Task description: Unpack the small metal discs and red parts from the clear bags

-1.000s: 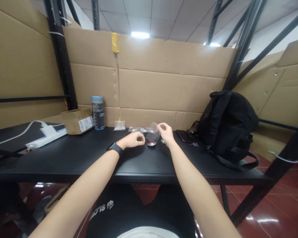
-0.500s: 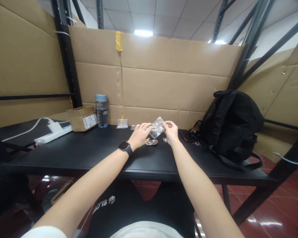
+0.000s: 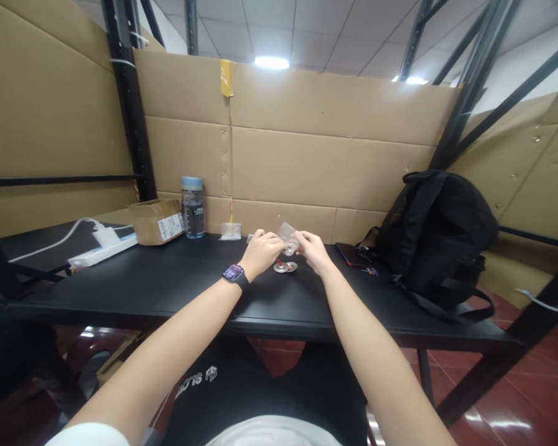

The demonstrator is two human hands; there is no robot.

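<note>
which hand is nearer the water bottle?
Left. The left hand is up at the small clear bag, on the side toward the water bottle; the right hand is on the bag's far side.

You're sitting at a black table pushed up against a wall of cardboard sheets, with a strip of yellow tape at the top edge. Black steel racking posts run up on both sides, with diagonal braces on your right. Overhead there's a white tile ceiling with 2 lit panels. The floor is glossy dark red tile and picks up reflections from the lights. More cardboard lines the left side behind a black rail.
</note>
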